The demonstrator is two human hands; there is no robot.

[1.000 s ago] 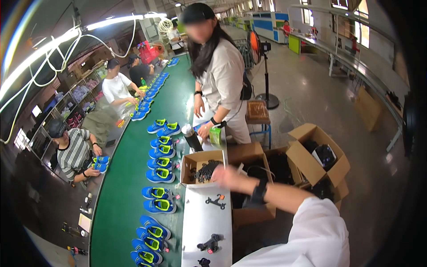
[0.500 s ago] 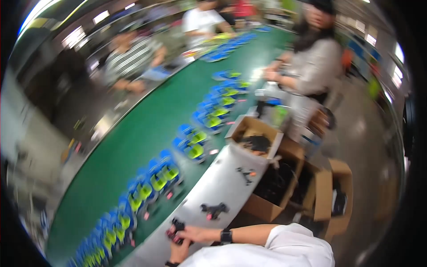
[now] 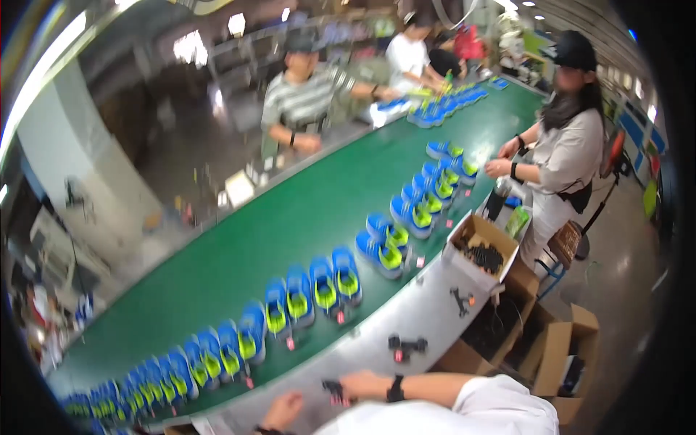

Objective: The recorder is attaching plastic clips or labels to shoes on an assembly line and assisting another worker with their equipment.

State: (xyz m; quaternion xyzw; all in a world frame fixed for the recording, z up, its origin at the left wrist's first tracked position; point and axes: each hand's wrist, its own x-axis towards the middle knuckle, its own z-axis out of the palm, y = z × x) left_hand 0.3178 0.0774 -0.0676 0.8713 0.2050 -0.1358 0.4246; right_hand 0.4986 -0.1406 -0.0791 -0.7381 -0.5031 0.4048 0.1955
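Observation:
My right hand (image 3: pixel 362 384) rests over the silver bench ledge, its fingers closed on a small black part with a reddish tag (image 3: pixel 335 392). Its exact kind is hard to make out. To the left of it, my left hand (image 3: pixel 284 410) is apart from the part, fingers loosely bent and somewhat blurred, with nothing visible in them. A second black part with a pink tag (image 3: pixel 406 347) lies on the ledge beyond my right hand. Farther along sits another black piece with an orange spot (image 3: pixel 460 301). Blue sneakers with lime-green linings (image 3: pixel 299 296) line the green belt ahead.
The green conveyor belt (image 3: pixel 239 239) curves across the view. An open carton of black parts (image 3: pixel 481 250) stands at the ledge's far end, with more cartons (image 3: pixel 573 348) on the right. A co-worker (image 3: pixel 565 145) is beyond them; other people work across the belt.
My left hand has come away from the black part, while my right hand stays on it. The view has swung, so the belt and shoes appear shifted right.

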